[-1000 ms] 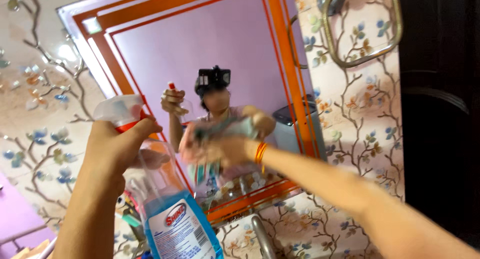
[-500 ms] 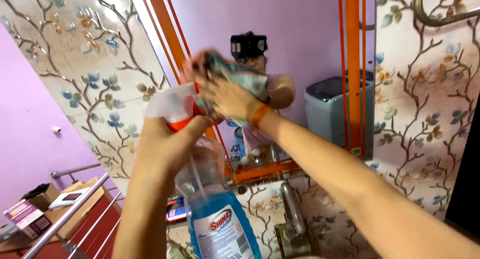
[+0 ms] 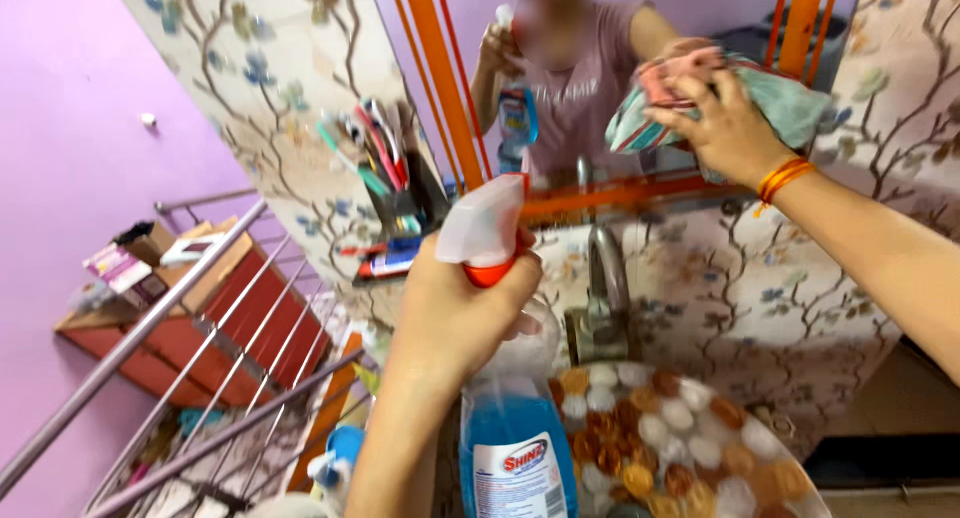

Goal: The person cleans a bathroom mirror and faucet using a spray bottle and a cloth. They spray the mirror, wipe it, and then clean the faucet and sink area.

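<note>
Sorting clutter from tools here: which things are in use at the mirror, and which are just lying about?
In use:
left hand gripping spray bottle
right hand pressing cloth on mirror

Lying about:
toothbrushes
tap
basin
boxes on shelf

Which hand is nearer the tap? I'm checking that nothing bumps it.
Left. The left hand, holding the spray bottle, is just beside the tap. The right hand is up at the mirror, pressing a cloth.

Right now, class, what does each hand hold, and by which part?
The left hand grips the spray bottle at its neck; the right hand presses a bunched cloth against the mirror.
</note>
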